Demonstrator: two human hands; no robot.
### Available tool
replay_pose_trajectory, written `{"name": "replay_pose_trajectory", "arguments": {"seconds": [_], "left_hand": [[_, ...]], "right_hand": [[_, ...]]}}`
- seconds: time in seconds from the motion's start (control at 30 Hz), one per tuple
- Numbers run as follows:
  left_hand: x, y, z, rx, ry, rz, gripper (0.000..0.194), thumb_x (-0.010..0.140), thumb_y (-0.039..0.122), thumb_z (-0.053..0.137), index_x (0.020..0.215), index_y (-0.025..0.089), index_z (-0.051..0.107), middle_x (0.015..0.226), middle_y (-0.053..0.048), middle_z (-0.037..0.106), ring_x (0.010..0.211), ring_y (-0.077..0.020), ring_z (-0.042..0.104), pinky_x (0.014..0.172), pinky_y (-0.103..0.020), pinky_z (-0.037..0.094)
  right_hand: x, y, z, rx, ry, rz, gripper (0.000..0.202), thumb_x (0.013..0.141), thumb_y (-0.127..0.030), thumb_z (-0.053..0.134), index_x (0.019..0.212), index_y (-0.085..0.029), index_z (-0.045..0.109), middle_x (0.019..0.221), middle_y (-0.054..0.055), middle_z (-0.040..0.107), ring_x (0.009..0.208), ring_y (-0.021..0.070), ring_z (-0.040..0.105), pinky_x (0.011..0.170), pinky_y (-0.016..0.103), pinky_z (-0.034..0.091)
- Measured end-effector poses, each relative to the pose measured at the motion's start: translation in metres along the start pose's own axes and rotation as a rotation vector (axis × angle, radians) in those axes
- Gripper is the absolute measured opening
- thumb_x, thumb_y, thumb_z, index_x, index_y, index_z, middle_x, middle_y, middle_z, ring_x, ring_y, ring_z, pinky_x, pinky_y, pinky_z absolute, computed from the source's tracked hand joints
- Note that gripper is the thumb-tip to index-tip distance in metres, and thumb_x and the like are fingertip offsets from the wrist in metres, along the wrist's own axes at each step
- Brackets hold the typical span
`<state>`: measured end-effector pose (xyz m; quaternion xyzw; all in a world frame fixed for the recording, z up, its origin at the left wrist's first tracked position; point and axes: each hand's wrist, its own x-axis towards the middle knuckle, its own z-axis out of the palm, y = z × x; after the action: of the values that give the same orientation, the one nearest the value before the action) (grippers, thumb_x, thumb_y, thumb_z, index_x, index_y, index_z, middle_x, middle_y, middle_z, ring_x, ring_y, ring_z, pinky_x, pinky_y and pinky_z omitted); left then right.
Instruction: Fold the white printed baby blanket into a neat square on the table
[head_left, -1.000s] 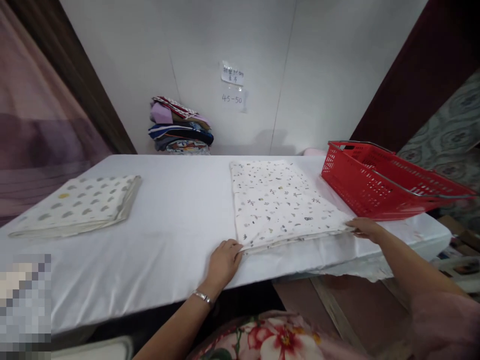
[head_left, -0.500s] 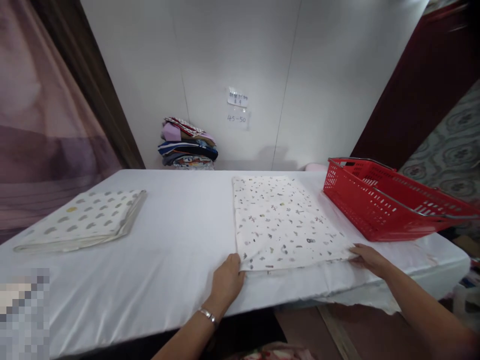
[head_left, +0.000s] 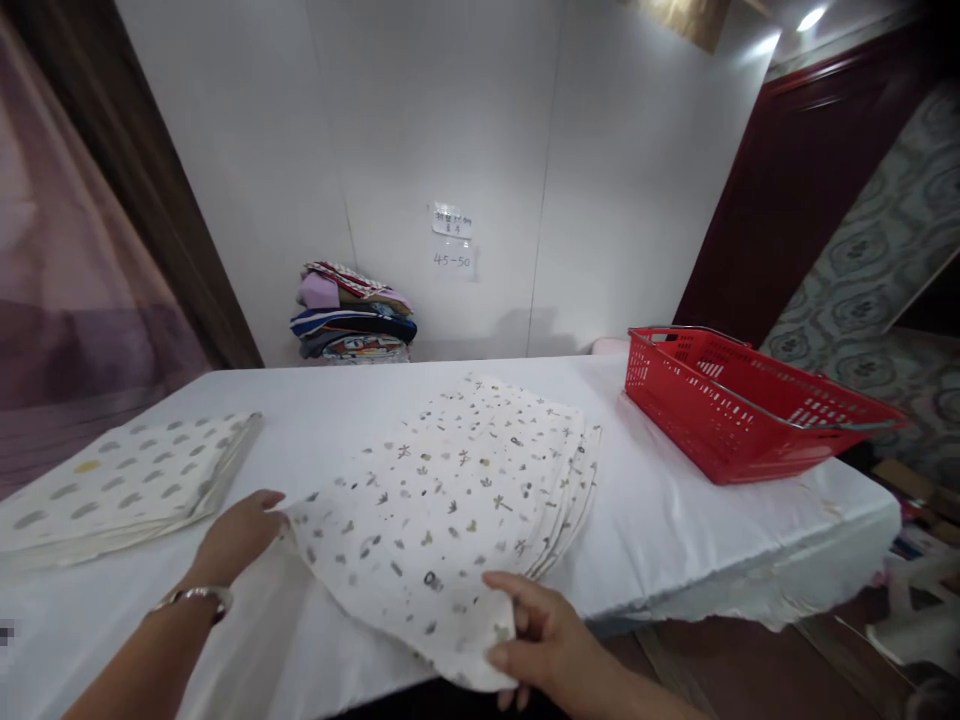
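A folded white cloth (head_left: 442, 480) with small grey and olive prints lies turned at an angle over the middle of the table, its layers fanned along the right side. My left hand (head_left: 244, 535), with a silver bracelet at the wrist, is closed on the cloth's left corner. At the near edge my right hand (head_left: 544, 640) pinches the front right corner between thumb and fingers, lifting it a little. Left of my left hand rests another folded cloth (head_left: 127, 475), white with grey cloud shapes and one yellow cloud.
A red plastic basket (head_left: 720, 430) with metal handles stands at the table's right end. Several folded fabrics (head_left: 352, 320) are stacked by the back wall, under paper labels (head_left: 452, 240). The table (head_left: 637, 530) has a white cover.
Both hands have moved left with the cloth, turning it from square to the table to an angle. Its near edge has come up and bends. The view has shifted right.
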<state>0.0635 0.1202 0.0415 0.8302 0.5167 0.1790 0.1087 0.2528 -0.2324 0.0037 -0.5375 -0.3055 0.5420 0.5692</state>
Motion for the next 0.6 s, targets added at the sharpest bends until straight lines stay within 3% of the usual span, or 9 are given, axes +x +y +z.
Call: {"name": "replay_pose_trajectory", "arguments": {"seconds": [0.07,0.1,0.23,0.3,0.37,0.47,0.6], "left_hand": [[-0.027,0.014,0.01,-0.069,-0.014,0.032,0.035,0.079,0.024,0.042,0.108,0.013,0.057,0.103,-0.004,0.064,0.088,-0.0209,0.061,0.075,-0.031,0.049],[-0.046,0.026,0.015,-0.148,-0.019,0.111,0.037,0.081,0.029,0.042,0.113,0.016,0.055,0.111,-0.004,0.062,0.088,-0.0206,0.062,0.075,-0.031,0.051],[-0.135,0.078,0.037,-0.368,-0.041,0.741,0.046,0.078,0.046,0.054,0.12,0.028,0.052,0.12,-0.002,0.06,0.106,-0.0209,0.058,0.088,-0.031,0.05],[-0.165,0.1,0.045,-0.396,0.024,0.905,0.059,0.07,0.048,0.064,0.123,0.027,0.048,0.114,-0.004,0.063,0.099,-0.0211,0.061,0.084,-0.03,0.052],[-0.178,0.114,0.048,-0.422,0.071,0.865,0.051,0.074,0.037,0.062,0.122,0.026,0.048,0.107,-0.003,0.066,0.092,-0.0175,0.064,0.079,-0.025,0.054],[-0.178,0.124,0.047,-0.47,0.048,0.817,0.034,0.082,0.027,0.053,0.116,0.026,0.05,0.101,-0.001,0.067,0.088,-0.0137,0.064,0.074,-0.021,0.054],[-0.171,0.123,0.041,-0.497,0.025,0.94,0.033,0.084,0.029,0.052,0.116,0.027,0.052,0.096,-0.001,0.068,0.083,-0.0137,0.065,0.069,-0.02,0.054]], "right_hand": [[0.012,0.0,0.014,0.008,0.003,-0.015,0.078,0.061,-0.048,0.076,0.126,-0.019,0.047,0.07,-0.002,0.06,0.048,0.0099,0.058,0.04,0.017,0.039],[0.016,-0.002,0.017,0.007,0.013,-0.037,0.073,0.062,-0.048,0.075,0.123,-0.019,0.049,0.067,-0.003,0.059,0.046,0.0093,0.058,0.038,0.016,0.038],[0.027,-0.015,0.024,-0.004,0.054,-0.129,0.06,0.068,-0.044,0.072,0.119,-0.021,0.053,0.065,-0.006,0.054,0.038,0.0043,0.049,0.034,0.014,0.035],[0.029,-0.018,0.028,-0.015,0.079,-0.155,0.06,0.067,-0.041,0.072,0.12,-0.023,0.052,0.068,-0.006,0.053,0.037,0.0021,0.043,0.033,0.015,0.036],[0.03,-0.019,0.033,-0.048,0.113,-0.167,0.062,0.066,-0.039,0.073,0.122,-0.024,0.051,0.069,-0.006,0.053,0.039,0.0018,0.04,0.033,0.014,0.036],[0.027,-0.019,0.036,-0.089,0.132,-0.191,0.062,0.068,-0.038,0.072,0.125,-0.024,0.05,0.069,-0.006,0.052,0.042,0.0024,0.041,0.033,0.013,0.035],[0.013,-0.019,0.027,-0.061,-0.018,-0.207,0.071,0.072,-0.041,0.068,0.135,-0.027,0.038,0.069,-0.006,0.053,0.041,0.002,0.042,0.035,0.013,0.037]]}}
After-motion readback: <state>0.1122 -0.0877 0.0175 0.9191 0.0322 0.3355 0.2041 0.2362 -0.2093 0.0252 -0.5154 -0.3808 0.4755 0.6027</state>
